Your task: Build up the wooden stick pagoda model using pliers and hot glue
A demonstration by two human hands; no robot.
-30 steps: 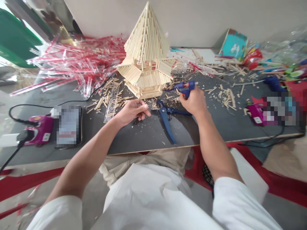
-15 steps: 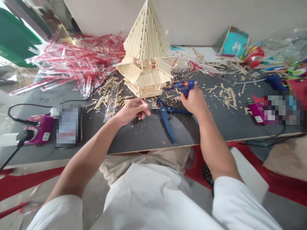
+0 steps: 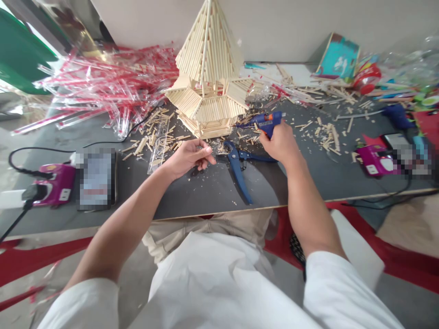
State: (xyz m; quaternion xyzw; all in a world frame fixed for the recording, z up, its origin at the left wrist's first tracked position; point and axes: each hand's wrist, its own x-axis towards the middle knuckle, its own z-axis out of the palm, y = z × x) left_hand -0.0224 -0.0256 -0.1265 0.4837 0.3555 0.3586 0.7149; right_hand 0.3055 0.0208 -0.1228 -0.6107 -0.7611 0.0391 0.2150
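A pale stick-built tower model [image 3: 207,77] with a cone roof stands at the back of the dark table [image 3: 206,192]. My right hand [image 3: 281,144] is closed round a blue glue gun [image 3: 265,121], its nozzle pointing left toward the model's base. My left hand [image 3: 190,157] rests low on the table in front of the model, fingers pinched together on something too small to make out. Blue-handled cutters [image 3: 240,169] lie between my two hands.
Cut stick bits [image 3: 154,137] and a clear ruler [image 3: 158,148] litter the table. A pile of red-and-clear wrappers [image 3: 103,87] lies back left. Purple devices [image 3: 55,185] [image 3: 372,160] with cables sit at both sides. A second glue gun [image 3: 396,116] and craft clutter are right.
My right hand has lifted the glue gun slightly up and back toward the model. The left hand stays nearly where it was, still pinched.
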